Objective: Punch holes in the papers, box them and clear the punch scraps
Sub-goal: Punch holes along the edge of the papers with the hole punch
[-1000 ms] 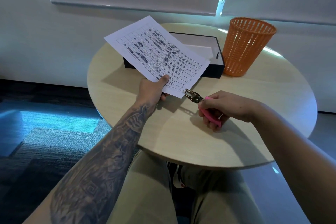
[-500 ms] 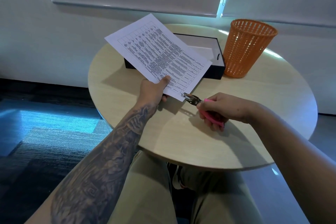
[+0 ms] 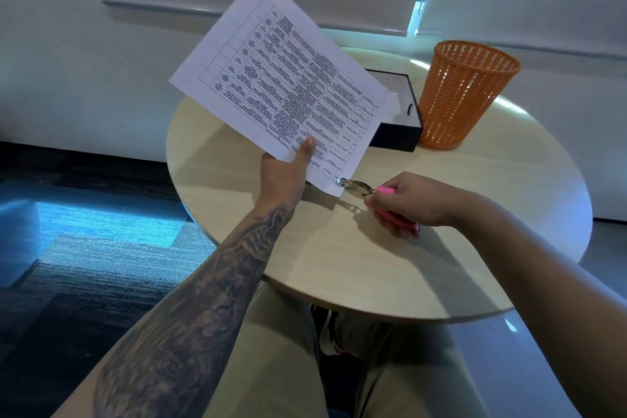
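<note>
A printed sheet of paper (image 3: pixel 281 78) with a table on it is held tilted above the round table, pinched at its near edge by my left hand (image 3: pixel 288 170). My right hand (image 3: pixel 407 202) grips the pink handles of a metal hole punch (image 3: pixel 356 187). The punch's jaws sit over the paper's near right corner. Behind the paper lies an open black box (image 3: pixel 400 132) with a white inside, mostly hidden by the sheet.
An orange mesh waste basket (image 3: pixel 464 95) stands right of the box at the back of the round wooden table (image 3: pixel 373 265). White wall and blinds rise behind. My legs are under the table's near edge.
The paper has been lifted and tilted more upright. The punch moved left onto the sheet's near right corner, where before it was just off the edge.
</note>
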The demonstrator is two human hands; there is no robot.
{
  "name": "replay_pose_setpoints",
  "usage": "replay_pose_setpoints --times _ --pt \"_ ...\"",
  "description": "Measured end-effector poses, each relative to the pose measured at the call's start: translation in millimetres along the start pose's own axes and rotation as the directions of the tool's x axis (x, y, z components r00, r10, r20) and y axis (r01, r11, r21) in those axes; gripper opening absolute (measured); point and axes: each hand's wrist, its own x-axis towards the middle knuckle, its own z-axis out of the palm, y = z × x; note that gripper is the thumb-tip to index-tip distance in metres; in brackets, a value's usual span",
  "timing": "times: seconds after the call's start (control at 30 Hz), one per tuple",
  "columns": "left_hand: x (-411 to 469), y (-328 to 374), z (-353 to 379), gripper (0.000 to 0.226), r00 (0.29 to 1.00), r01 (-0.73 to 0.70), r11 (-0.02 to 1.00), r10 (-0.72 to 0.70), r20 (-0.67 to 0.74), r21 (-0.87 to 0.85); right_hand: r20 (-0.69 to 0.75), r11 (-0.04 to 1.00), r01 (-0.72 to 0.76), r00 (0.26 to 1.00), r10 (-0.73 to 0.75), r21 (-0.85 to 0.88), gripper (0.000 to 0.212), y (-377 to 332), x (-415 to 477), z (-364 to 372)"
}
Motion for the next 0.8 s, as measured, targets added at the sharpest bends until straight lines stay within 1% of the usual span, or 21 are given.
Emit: replay_pose_setpoints --times 0.1,0.23,0.3,0.43,0.57,0.7,0.8 --pt "-0.5 -0.7 0.2 0.025 1.000 0.001 1.000 -0.001 -0.021 0.004 -0.012 0.999 -0.002 1.000 0.002 -0.053 0.053 -1.5 3.6 -1.0" --pt "1.9 -2.4 -0.1 0.036 0.999 0.020 1.000 -0.019 -0.034 0.016 -0.020 0.990 -0.017 1.000 0.014 -0.143 0.049 -4.9 6.3 -2.2" --pt "2.0 -2.4 0.5 0.038 0.999 0.028 0.999 -0.027 -0.036 0.026 -0.023 0.986 -0.025 1.000 0.022 -0.167 0.049 -5.9 7.5 -2.1" --pt "-0.8 0.2 2.1 0.026 0.999 0.025 0.999 -0.023 -0.037 0.046 -0.038 0.978 -0.064 0.998 0.058 -0.199 0.053 -7.9 10.7 0.0" --pt "-1.6 0.6 3.1 0.012 1.000 0.019 0.999 -0.018 -0.012 0.050 -0.037 0.958 -0.094 0.995 0.087 -0.271 0.056 -10.5 14.3 0.7" --pt "-3.2 0.8 4.2 0.014 1.000 0.004 0.999 -0.004 0.005 0.033 -0.031 0.940 -0.106 0.994 0.102 -0.323 0.056 -11.8 19.4 0.2" --pt "-3.4 0.5 4.8 0.015 1.000 -0.015 0.999 0.015 0.010 0.038 -0.032 0.936 -0.123 0.992 0.119 -0.330 0.057 -11.7 21.6 0.9"
